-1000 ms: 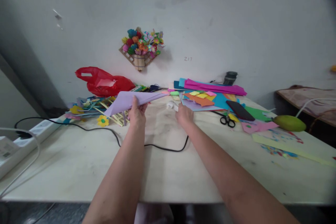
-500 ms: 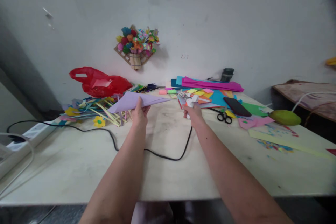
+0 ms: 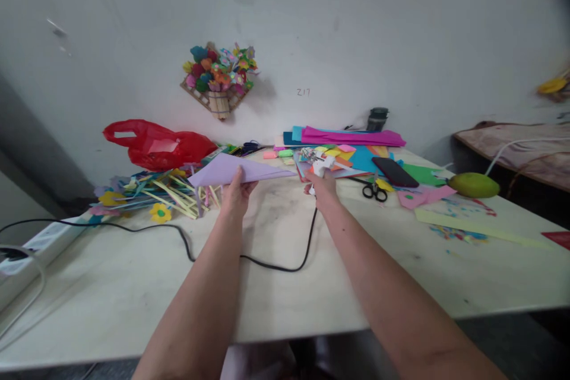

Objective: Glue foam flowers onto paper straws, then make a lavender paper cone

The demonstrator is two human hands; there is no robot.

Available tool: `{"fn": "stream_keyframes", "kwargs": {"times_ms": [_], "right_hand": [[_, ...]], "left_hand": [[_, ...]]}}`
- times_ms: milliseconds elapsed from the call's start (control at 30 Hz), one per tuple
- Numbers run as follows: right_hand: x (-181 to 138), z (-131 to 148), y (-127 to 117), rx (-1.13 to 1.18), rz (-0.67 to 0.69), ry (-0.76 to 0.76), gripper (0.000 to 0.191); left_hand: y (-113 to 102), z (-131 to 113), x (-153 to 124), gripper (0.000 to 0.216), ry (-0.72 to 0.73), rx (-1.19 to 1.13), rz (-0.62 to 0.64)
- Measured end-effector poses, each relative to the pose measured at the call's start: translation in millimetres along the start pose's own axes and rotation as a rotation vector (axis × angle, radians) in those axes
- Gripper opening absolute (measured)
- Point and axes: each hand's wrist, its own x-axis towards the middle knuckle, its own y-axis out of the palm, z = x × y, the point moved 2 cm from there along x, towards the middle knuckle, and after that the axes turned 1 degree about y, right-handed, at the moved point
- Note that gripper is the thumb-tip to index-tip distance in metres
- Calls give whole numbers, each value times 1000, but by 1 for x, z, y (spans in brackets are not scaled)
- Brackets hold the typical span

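Pinched in my left hand [image 3: 238, 193] is a folded sheet of lilac paper [image 3: 222, 170], its narrow point aimed right. My thumb lies on top of the sheet and the fingers are beneath. My right hand [image 3: 322, 186] grips a white hot glue gun [image 3: 321, 164], whose black cord [image 3: 285, 269] loops over the table toward the left. The glue gun is just right of the paper's point, apart from it. Whether a finger presses the trigger I cannot tell.
Paper flowers and sticks [image 3: 173, 193] lie left beside a red plastic bag [image 3: 162, 145]. At right are scissors [image 3: 374, 192], a phone [image 3: 395, 172], a green mango-like fruit [image 3: 474, 184] and coloured paper [image 3: 351, 136]. A power strip [image 3: 48, 240] edges the table's left.
The whole view has shifted slightly as my head turned right. Both hands keep their holds on the paper and the glue gun, with little movement between them.
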Motion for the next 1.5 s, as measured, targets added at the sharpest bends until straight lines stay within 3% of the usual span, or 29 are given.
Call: {"fn": "stream_keyframes", "kwargs": {"times_ms": [167, 500, 1000, 1300, 1400, 1500], "right_hand": [[4, -3, -2, 17, 9, 29, 27], [1, -6, 1, -25, 280, 212, 28], [3, -12, 2, -101, 273, 160, 16], [6, -8, -1, -154, 140, 24, 22], [6, -5, -3, -110, 192, 8, 25], [6, -3, -4, -94, 334, 1, 28]], "left_hand": [[3, 0, -4, 32, -32, -16, 49], [2, 1, -3, 27, -45, -9, 183], [2, 3, -4, 33, -72, 25, 191], [-1, -2, 0, 30, -53, 7, -12], [-5, -2, 2, 25, -66, 16, -68], [-8, -1, 5, 19, -86, 10, -123]]}}
